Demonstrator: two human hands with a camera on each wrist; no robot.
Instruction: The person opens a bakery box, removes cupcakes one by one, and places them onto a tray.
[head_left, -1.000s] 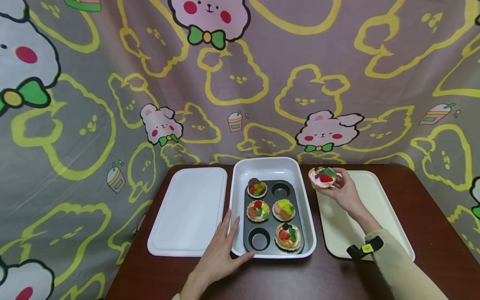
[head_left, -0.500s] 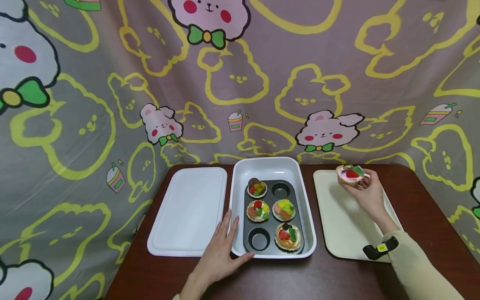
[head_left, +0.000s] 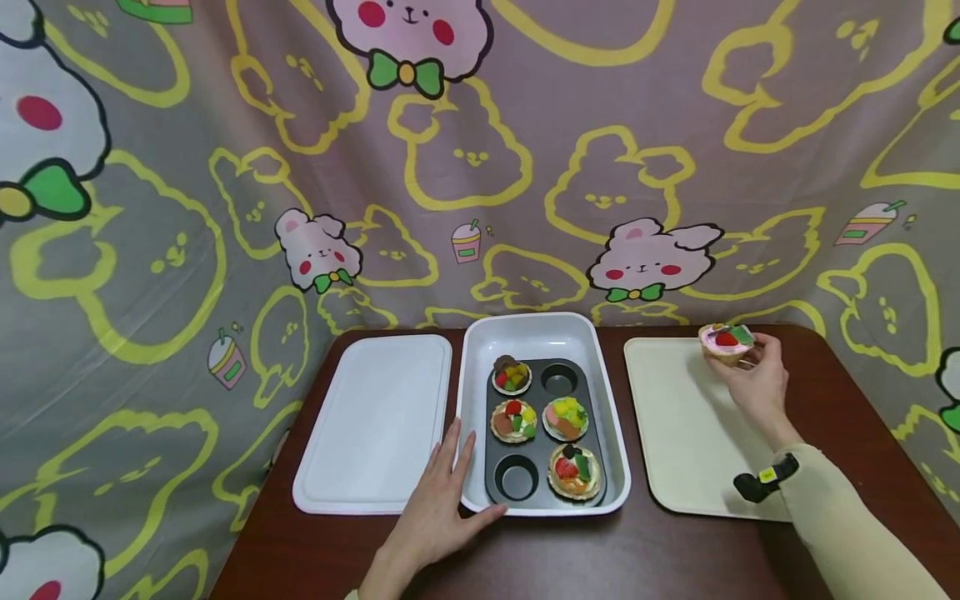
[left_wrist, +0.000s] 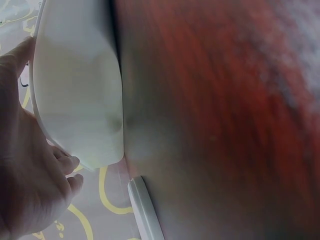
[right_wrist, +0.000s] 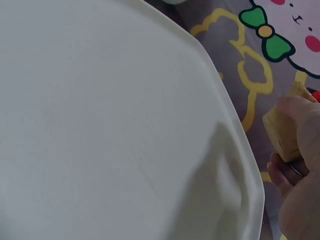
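Observation:
In the head view my right hand (head_left: 757, 390) grips a fruit tart (head_left: 726, 343) with pink cream, red and green toppings. It is held up over the far right corner of a cream-coloured tray (head_left: 697, 450). The right wrist view shows the tart's pale crust (right_wrist: 282, 132) between thumb and fingers, beyond the tray rim. My left hand (head_left: 438, 500) lies with straight, spread fingers along the near left corner of a deep white pan (head_left: 528, 333). Inside that pan sits a dark muffin tin (head_left: 542, 454) with several tarts in its cups; the far right and near left cups hold none.
A flat white tray (head_left: 375, 425) lies left of the pan on the dark brown table (head_left: 555, 558). Right behind the table hangs a patterned cloth (head_left: 540, 192). The pan stands between the two flat trays, with narrow gaps.
My right hand has carried the tart rightward, from beside the pan to the far right part of the cream tray. The left hand has stayed at the pan's corner.

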